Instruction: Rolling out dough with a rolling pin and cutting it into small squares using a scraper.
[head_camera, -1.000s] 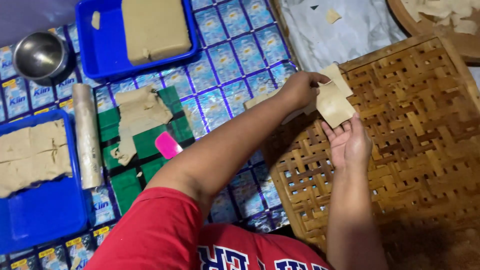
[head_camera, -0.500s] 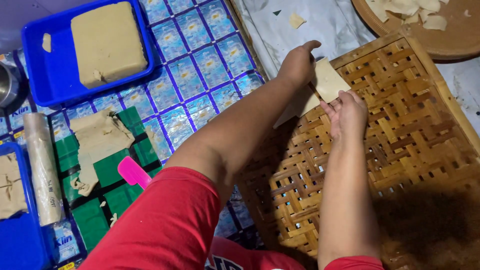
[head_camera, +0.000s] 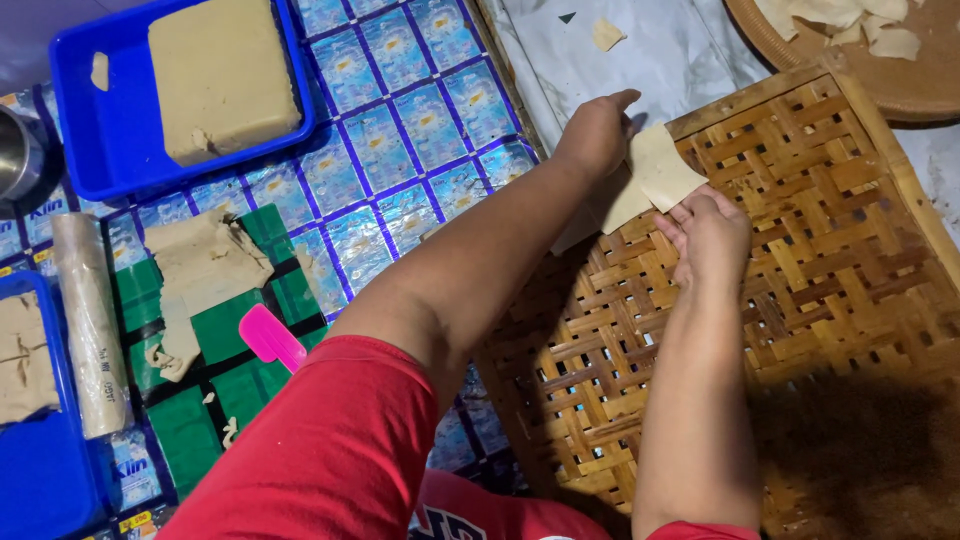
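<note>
While I watch through the head camera, both hands meet at the upper left corner of the woven bamboo tray (head_camera: 800, 260), and I use that tray as my landmark. My left hand (head_camera: 597, 135) rests just over the tray's top-left edge, fingers curled and pressing down on a thin beige dough sheet (head_camera: 660, 170). My right hand (head_camera: 712, 232) lies on the tray itself, just below that sheet, with its fingertips (head_camera: 680, 215) touching the sheet's lower edge. So the 2 hands are close together, each in contact with the same sheet; I cannot tell whether either one truly pinches it or only holds it flat. The sheet lies partly on the tray's corner and partly past its left rim.

Left of the tray, a patterned blue mat (head_camera: 400, 130) covers the surface. Further left on it sits a blue tub (head_camera: 110, 150) holding a big block of dough (head_camera: 222, 75). Below that tub, well left of the tray, a green cutting mat (head_camera: 210, 400) carries a ragged rolled dough piece (head_camera: 200, 265) and a pink scraper (head_camera: 268, 338), with a rolling pin (head_camera: 92, 325) beside them. Above the tray's right corner, a round basket (head_camera: 900, 90) holds more cut pieces (head_camera: 840, 20).
</note>
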